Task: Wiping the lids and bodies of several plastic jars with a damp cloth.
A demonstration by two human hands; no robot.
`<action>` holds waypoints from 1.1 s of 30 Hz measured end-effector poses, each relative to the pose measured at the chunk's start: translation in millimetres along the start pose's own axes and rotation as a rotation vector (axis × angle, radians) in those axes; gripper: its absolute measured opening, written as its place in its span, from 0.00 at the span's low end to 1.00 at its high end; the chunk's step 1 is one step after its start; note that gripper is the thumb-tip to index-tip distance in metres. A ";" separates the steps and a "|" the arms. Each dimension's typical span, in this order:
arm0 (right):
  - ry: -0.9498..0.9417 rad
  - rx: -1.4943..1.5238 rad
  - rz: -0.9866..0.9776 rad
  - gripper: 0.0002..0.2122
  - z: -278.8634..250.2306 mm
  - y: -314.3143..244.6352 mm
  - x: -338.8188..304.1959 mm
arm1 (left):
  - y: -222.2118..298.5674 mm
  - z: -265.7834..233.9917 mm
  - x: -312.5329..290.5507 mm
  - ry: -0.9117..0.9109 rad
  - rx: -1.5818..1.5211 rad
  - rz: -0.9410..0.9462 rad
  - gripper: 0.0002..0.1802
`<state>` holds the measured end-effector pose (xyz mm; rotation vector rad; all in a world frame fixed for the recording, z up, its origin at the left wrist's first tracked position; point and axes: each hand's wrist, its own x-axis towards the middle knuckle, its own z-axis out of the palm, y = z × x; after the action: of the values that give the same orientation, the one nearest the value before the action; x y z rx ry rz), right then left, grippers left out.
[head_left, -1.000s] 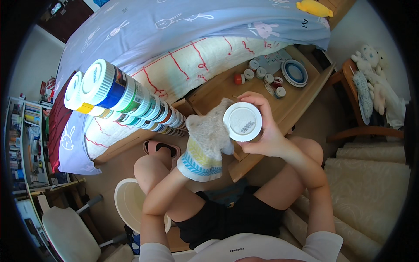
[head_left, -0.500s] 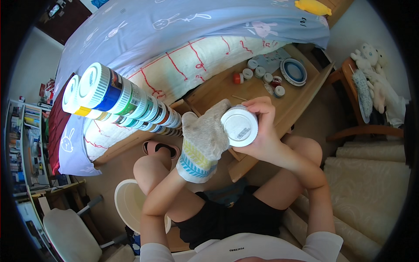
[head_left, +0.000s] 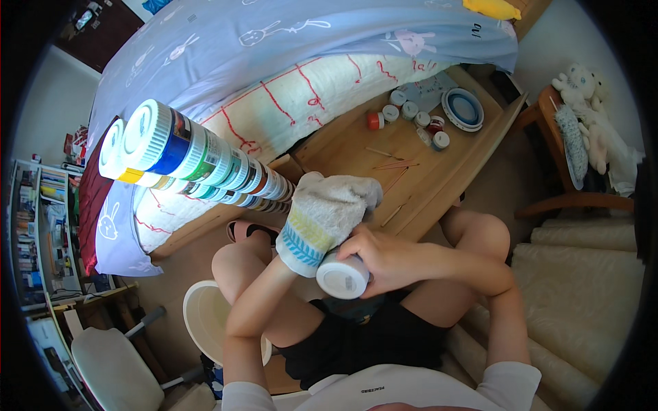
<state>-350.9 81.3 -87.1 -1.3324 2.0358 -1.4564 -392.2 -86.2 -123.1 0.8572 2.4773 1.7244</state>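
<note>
Greyish-white terry cloth, banded yellow and blue at the cuff, makes up the cloth mitt (head_left: 306, 236) seen in the head view; it covers the left hand (head_left: 334, 202) entirely. How far that hand is open inside, and whether it grips anything, I cannot tell (the fabric hides every finger). The bare right hand (head_left: 375, 260) is curled closed around a white jar (head_left: 343, 277), whose round pale end is turned up toward the camera. This jar is held above the person's lap, just below the mitt's cuff; whether the two touch is unclear.

Beyond the hands lies an open wooden drawer (head_left: 329, 151). Thin sticks (head_left: 397, 164) are scattered in it, and farther back sit small white-lidded jars (head_left: 410, 109), a red jar (head_left: 375, 120) among them, near a round blue bowl (head_left: 463, 109) with a white rim. To the left, two tall stacks of jars (head_left: 188, 144) stand close together, with bands of blue, green and yellow. Behind them is a bed with a bluish rabbit-print cover (head_left: 308, 27) over a white quilt (head_left: 281, 103) marked with red lines. A cream bin (head_left: 199, 315) stands beside the person's left leg.
</note>
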 end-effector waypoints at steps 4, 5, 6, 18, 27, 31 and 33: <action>0.050 0.204 -0.121 0.34 -15.3 -0.6 12.8 | -11.6 -33.9 54.2 -0.617 -0.098 0.382 0.12; 0.068 0.223 -0.128 0.35 -22.5 1.0 13.7 | -6.4 -28.7 46.1 -0.617 -0.097 0.389 0.12; 0.129 0.380 -0.088 0.35 -22.4 5.0 10.8 | 1.8 -18.6 29.2 -0.237 -0.124 0.243 0.11; 0.463 0.591 0.051 0.40 -19.9 13.5 5.5 | 33.4 -19.3 12.1 0.121 0.874 0.222 0.16; 0.506 0.044 -0.058 0.34 -51.5 4.4 5.1 | 67.0 -41.3 26.2 -0.001 0.708 0.111 0.15; 0.540 0.070 -0.019 0.35 -52.1 11.3 4.8 | 69.4 -19.5 35.3 -0.067 0.770 -0.139 0.20; 0.558 0.052 -0.001 0.34 -52.1 12.3 3.6 | 61.6 -9.0 32.8 0.033 0.746 -0.073 0.21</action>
<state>-394.8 109.2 -73.9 -0.9745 2.2873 -2.0406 -396.4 -64.6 -56.3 0.7277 3.1528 0.7605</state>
